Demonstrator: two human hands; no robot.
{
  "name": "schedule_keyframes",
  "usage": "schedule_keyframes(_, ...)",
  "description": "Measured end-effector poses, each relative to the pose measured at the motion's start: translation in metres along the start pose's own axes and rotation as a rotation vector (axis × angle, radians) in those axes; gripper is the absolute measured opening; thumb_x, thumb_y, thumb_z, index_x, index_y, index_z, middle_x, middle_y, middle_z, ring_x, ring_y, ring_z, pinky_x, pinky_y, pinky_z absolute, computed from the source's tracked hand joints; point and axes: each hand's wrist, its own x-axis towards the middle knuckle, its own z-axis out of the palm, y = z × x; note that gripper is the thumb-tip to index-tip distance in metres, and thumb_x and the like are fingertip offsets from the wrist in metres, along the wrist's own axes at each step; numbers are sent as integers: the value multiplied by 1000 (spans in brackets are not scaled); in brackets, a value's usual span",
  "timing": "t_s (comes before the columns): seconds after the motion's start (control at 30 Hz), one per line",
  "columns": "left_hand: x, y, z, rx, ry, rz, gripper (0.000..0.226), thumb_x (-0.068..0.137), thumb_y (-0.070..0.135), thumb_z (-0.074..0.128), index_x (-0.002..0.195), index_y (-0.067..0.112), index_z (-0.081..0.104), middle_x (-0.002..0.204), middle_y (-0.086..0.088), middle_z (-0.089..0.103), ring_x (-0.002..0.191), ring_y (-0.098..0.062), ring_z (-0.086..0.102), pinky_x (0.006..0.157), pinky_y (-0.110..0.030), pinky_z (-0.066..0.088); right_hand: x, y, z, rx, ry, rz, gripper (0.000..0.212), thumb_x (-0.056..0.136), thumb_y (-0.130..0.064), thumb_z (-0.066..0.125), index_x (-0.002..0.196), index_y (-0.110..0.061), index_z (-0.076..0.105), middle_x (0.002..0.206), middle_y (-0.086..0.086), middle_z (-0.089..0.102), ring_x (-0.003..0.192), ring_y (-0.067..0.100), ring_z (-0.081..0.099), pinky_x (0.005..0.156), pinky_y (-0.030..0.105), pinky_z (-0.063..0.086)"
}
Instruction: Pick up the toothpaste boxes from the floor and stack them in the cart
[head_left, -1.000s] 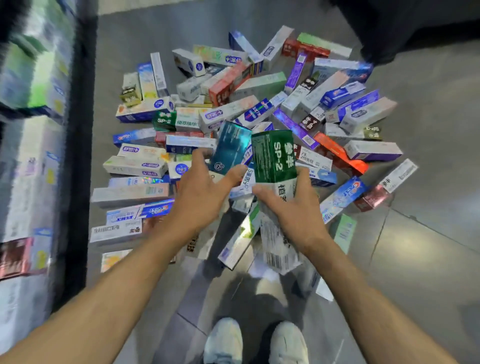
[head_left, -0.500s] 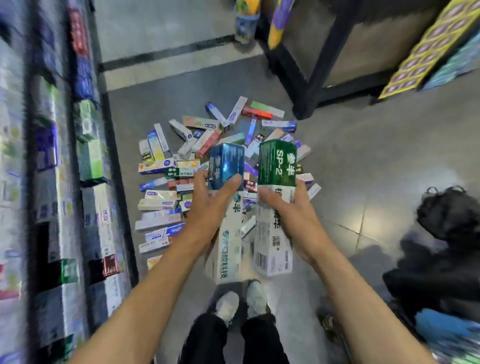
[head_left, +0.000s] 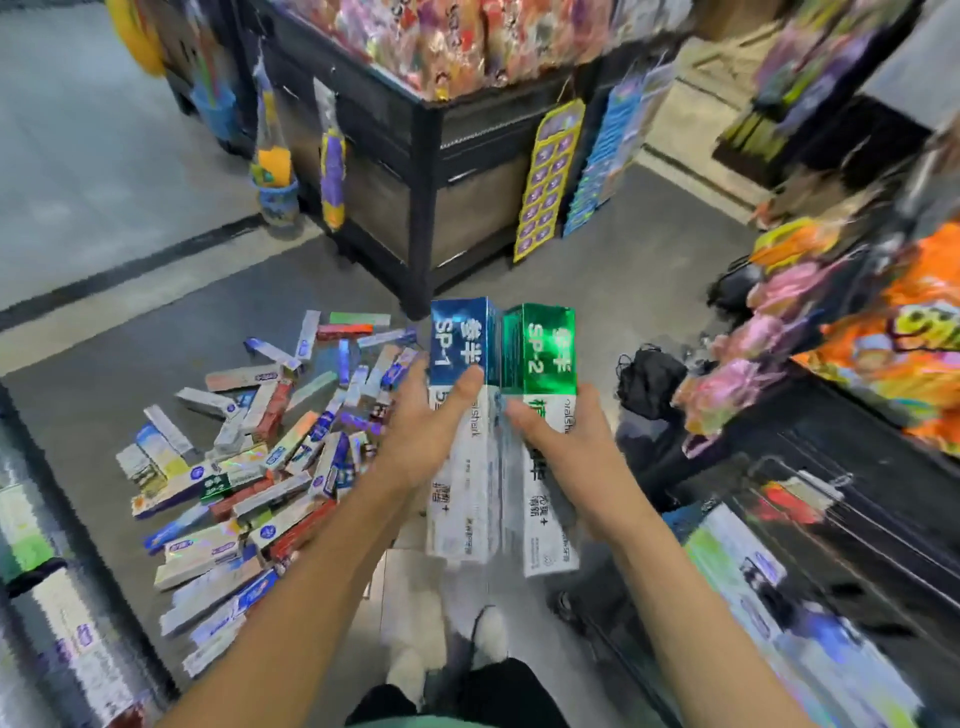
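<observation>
Two boxes in hand, side by side and touching: my left hand (head_left: 423, 434) grips one blue box (head_left: 460, 415), my right hand (head_left: 563, 441) one green box (head_left: 545, 415), above the floor's pile (head_left: 249, 467).

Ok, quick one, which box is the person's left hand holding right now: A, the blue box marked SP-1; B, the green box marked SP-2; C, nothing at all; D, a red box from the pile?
A: the left hand grips the blue SP-1 box with its thumb across the front, while the right hand holds the green SP-2 box beside it.
</observation>
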Motion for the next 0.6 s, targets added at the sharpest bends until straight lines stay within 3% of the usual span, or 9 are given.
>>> schedule_keyframes(0.13, -6, -6, 65, 35, -186, 5, 63, 72, 73, 75, 124, 44, 56, 123, 11, 70, 117, -16, 67, 100, -54, 51, -35, 9, -57, 11, 263, -24, 58, 83, -36, 83, 128, -24, 49, 113, -11, 72, 104, 4, 69, 88, 26, 55)
schedule_keyframes(0.23, -20, -13, 126, 100, -315, 16, 46, 74, 67, 75, 112, 46, 60, 115, 13, 72, 109, -12, 70, 97, -51, 54, -66, 21, -106, 60, 436, -30, 57, 83, -32, 83, 129, -23, 49, 109, -18, 72, 100, -1, 69, 75, 13, 52)
schedule_keyframes(0.37, -44, -28, 207, 193, -465, -8, 56, 73, 67, 71, 117, 36, 58, 116, 6, 72, 107, -19, 70, 98, -54, 53, -109, 45, -169, 79, 619, -2, 59, 82, -36, 84, 129, -26, 49, 107, -23, 71, 97, -7, 66, 75, 11, 49)
schedule_keyframes(0.47, -61, -46, 261, 242, -556, -53, 50, 83, 61, 69, 122, 34, 55, 113, 4, 74, 103, -20, 72, 96, -54, 54, -138, 68, -213, 116, 734, 24, 58, 81, -33, 85, 126, -26, 49, 102, -24, 71, 92, -9, 67, 70, 5, 47)
schedule_keyframes(0.6, -82, -79, 335, 259, -672, -116, 37, 93, 52, 66, 123, 31, 57, 113, -1, 75, 101, -23, 74, 94, -56, 56, -175, 102, -281, 180, 786, 87, 65, 74, -48, 86, 125, -34, 48, 109, -22, 71, 99, -3, 68, 81, 20, 53)
